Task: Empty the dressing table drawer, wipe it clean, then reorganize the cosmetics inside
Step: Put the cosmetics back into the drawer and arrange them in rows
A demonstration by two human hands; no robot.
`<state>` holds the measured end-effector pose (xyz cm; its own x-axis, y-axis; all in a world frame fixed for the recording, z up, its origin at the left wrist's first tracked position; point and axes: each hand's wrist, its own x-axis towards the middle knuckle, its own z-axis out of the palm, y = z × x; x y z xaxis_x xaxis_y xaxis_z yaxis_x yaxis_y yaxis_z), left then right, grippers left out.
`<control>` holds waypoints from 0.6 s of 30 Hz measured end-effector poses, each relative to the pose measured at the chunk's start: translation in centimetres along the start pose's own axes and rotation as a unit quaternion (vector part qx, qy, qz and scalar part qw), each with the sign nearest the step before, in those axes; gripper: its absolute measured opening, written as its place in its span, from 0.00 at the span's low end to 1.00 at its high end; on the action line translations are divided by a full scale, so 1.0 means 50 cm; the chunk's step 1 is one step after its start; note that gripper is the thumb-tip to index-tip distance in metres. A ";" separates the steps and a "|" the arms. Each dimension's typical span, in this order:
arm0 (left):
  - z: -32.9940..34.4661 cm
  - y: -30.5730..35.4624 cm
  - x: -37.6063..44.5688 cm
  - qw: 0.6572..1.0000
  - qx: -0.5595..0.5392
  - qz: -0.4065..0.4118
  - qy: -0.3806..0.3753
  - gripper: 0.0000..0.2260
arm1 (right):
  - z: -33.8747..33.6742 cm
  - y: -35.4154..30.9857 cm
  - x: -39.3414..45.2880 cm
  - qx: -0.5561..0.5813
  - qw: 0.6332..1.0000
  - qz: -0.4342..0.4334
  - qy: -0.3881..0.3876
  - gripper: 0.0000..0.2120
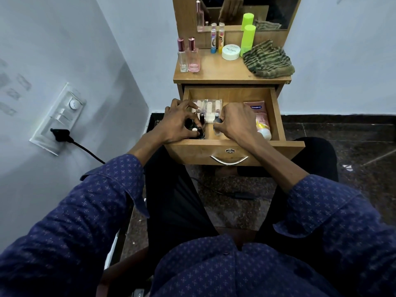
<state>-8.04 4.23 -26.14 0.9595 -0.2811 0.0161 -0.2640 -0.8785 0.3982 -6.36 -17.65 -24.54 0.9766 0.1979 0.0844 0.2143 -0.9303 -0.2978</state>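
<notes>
In the open drawer [276, 116], our left hand [175, 123] curls around small bottles [198, 130]; our right hand [234, 123] pinches a dark-capped vial [218, 123]. Crowded bottles beside our fingers could topple.

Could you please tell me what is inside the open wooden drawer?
The open wooden drawer holds a pink Vaseline tube, clear plastic packs and small dark bottles. Both hands cover whatever lies beneath them.

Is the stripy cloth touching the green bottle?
Touching, it looks like. In the head view the stripy cloth bunches right against the foot of the green bottle, with no tabletop showing between them.
</notes>
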 end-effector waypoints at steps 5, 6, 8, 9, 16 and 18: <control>0.003 0.005 0.000 1.000 0.013 0.000 0.005 0.10 | 0.023 -0.025 -0.005 0.039 0.999 -0.001 -0.031 0.14; 0.002 0.007 0.001 1.000 0.015 -0.001 0.003 0.10 | 0.028 -0.030 -0.005 0.041 0.999 -0.002 -0.036 0.13; 0.000 0.010 0.003 1.000 0.019 0.001 -0.001 0.09 | 0.037 -0.038 -0.002 0.052 0.998 0.002 -0.038 0.10; -0.001 0.013 0.002 1.000 0.022 0.003 -0.004 0.09 | 0.042 -0.041 0.000 0.056 0.998 0.003 -0.040 0.10; 0.000 0.025 0.008 0.999 0.052 0.005 -0.008 0.09 | 0.076 -0.044 0.011 0.084 0.994 -0.012 -0.069 0.11; 0.000 0.027 0.010 0.998 0.058 0.003 -0.010 0.08 | 0.078 -0.041 0.014 0.086 0.994 -0.017 -0.072 0.12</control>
<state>-7.94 2.89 -25.61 0.9564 -0.2920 0.0000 -0.2794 -0.9153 0.2902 -6.06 -14.39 -27.60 0.9589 0.2813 -0.0370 0.2343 -0.8586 -0.4559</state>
